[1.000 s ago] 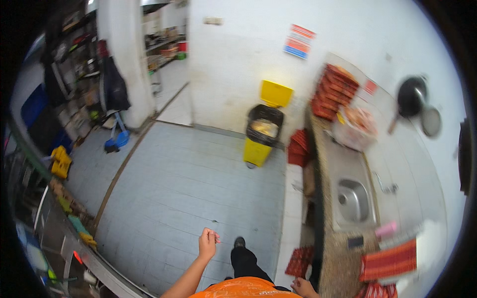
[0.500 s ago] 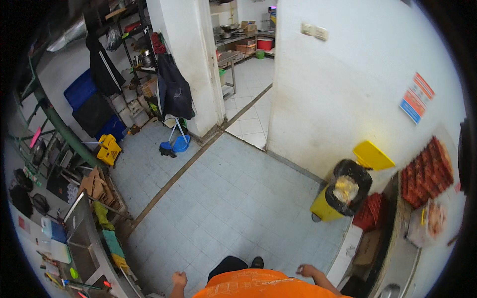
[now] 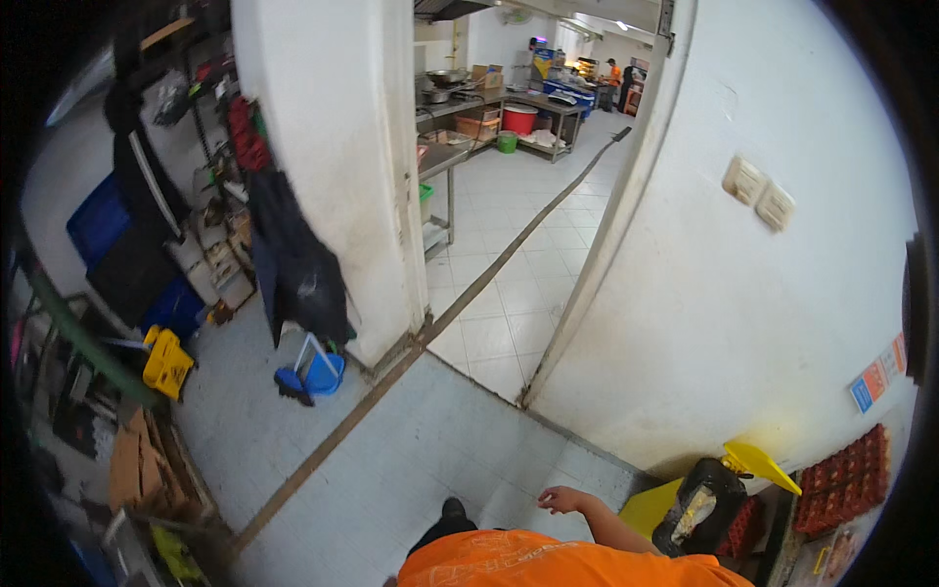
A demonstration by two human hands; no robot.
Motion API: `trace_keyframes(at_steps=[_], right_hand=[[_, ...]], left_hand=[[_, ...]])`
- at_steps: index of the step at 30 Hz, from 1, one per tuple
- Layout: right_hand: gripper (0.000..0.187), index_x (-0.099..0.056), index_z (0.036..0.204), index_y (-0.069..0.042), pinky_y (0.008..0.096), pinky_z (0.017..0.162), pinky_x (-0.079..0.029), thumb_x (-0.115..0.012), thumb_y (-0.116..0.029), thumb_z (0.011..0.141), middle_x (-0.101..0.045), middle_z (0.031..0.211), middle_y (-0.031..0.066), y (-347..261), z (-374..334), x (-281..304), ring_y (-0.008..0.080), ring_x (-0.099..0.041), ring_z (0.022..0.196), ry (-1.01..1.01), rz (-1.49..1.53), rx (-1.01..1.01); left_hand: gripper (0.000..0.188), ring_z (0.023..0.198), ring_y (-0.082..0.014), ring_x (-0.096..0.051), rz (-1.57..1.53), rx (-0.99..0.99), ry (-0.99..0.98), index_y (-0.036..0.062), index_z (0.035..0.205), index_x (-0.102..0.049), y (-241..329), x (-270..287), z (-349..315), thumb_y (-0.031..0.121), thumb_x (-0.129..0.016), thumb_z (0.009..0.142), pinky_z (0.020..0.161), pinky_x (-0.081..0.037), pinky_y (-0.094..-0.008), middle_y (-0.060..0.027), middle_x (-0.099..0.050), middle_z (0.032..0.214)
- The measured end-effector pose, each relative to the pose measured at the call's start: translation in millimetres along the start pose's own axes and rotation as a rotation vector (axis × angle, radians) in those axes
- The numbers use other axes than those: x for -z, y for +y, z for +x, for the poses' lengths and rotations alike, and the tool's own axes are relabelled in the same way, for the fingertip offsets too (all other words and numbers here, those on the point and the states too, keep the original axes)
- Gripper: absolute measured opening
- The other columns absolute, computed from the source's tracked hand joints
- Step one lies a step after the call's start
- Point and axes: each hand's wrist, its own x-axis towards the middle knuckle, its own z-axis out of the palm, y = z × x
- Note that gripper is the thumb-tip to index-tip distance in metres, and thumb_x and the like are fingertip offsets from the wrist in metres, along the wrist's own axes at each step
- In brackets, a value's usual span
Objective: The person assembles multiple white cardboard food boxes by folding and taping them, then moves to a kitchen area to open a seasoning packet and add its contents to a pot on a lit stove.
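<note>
My right hand (image 3: 559,500) hangs in front of my orange shirt (image 3: 567,558), above the tiled floor. Its fingers are loosely bent and partly apart, with nothing between them. A yellow bin (image 3: 649,509) with a black liner and a raised yellow lid (image 3: 763,468) is the nearest thing to that hand, to its right, and the two do not touch. Pale waste shows inside the liner. My left hand is out of the picture. One dark shoe (image 3: 453,508) shows on the floor ahead of my shirt.
Ahead, a doorway opens onto white tiles (image 3: 489,323) and metal counters (image 3: 445,157); two people stand far back. A floor strip (image 3: 333,460) runs through it. Left are a blue dustpan (image 3: 321,374), yellow mop bucket (image 3: 167,363) and cardboard (image 3: 142,460). Red egg trays (image 3: 841,484) are stacked right.
I have moved forward and the view has turned toward the doorway, which now looks larger. My left hand has left the picture. The right hand has swung forward.
</note>
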Motion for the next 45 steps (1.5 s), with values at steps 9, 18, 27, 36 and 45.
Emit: trace_keyframes(at_steps=[9,18,27,36,45], right_hand=[[0.04,-0.069,0.122,-0.001,0.0347,0.076,-0.058,-0.073,-0.032,0.096,-0.074,0.102,0.0094,-84.5,259.2,286.5,0.0195,-0.072,0.087,0.209,0.271,0.012],[0.033,-0.065,0.119,-0.006,0.0332,0.067,-0.054,-0.072,-0.029,0.096,-0.075,0.102,0.008,-231.4,528.8,623.3,0.0167,-0.071,0.08,0.462,0.809,0.005],[0.027,-0.066,0.111,-0.001,0.0308,0.052,-0.049,-0.067,-0.023,0.095,-0.073,0.09,0.0097,-211.7,640.0,843.8,0.0196,-0.072,0.07,0.604,0.712,-0.212],[0.022,-0.067,0.106,-0.002,0.0396,0.06,-0.051,-0.064,-0.022,0.096,-0.07,0.08,0.011,-231.8,708.2,980.1,0.0224,-0.068,0.07,0.648,0.844,-0.618],[0.02,-0.063,0.111,-0.007,0.044,0.067,-0.051,-0.06,-0.024,0.1,-0.069,0.086,0.0084,-271.0,889.0,1230.4,0.0241,-0.069,0.078,0.503,0.819,-0.489]], left_hand=[[0.007,0.077,-0.0157,-0.067,-0.818,-0.41,0.072,0.008,0.102,-0.058,519.5,309.2,343.7,0.015,-0.06,0.101,0.063,-0.052,-0.0307,-0.0075,-0.068,0.093],[0.035,0.093,-0.0272,-0.072,0.272,-0.404,-0.02,0.0075,0.105,-0.071,801.4,356.4,500.2,0.04,-0.068,0.091,0.089,-0.055,-0.0399,-0.0146,-0.076,0.101],[0.046,0.094,-0.0401,-0.071,0.256,-0.035,-0.111,0.0039,0.108,-0.075,912.4,386.1,676.6,0.044,-0.061,0.091,0.088,-0.054,-0.0504,-0.0214,-0.075,0.097],[0.036,0.089,-0.0348,-0.073,0.188,-0.452,-0.076,0.0046,0.09,-0.079,1305.4,450.0,960.5,0.036,-0.062,0.09,0.083,-0.055,-0.0462,-0.0183,-0.076,0.09],[0.032,0.078,-0.0147,-0.07,-0.472,-0.653,-0.252,0.0066,0.083,-0.067,1743.9,531.5,1017.3,0.035,-0.068,0.099,0.069,-0.053,-0.0332,-0.0047,-0.074,0.082]])
